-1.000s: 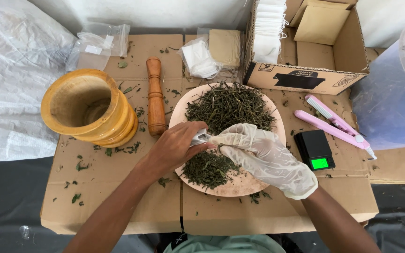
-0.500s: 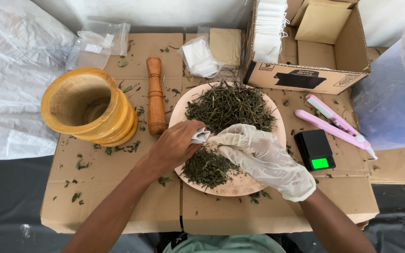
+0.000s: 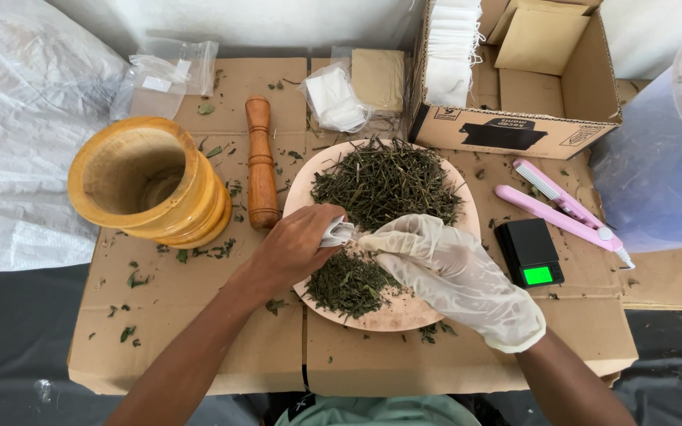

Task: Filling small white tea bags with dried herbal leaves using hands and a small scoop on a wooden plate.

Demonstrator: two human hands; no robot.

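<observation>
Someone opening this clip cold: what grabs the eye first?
The round plate of dried green herbs at centre, where the bare left hand holds a small white sachet and the white-gloved right hand meets it. At left, a large wooden mortar lies tipped beside its pestle.

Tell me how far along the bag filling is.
Done: dried herb lies piled on the round plate, with a second heap near the hands; the wooden mortar and pestle lie aside.
In hand: the bare left hand holds a small white bag while the gloved right hand works at its mouth.
Left: most herb is unbagged; a stack of empty bags waits in the box.
</observation>
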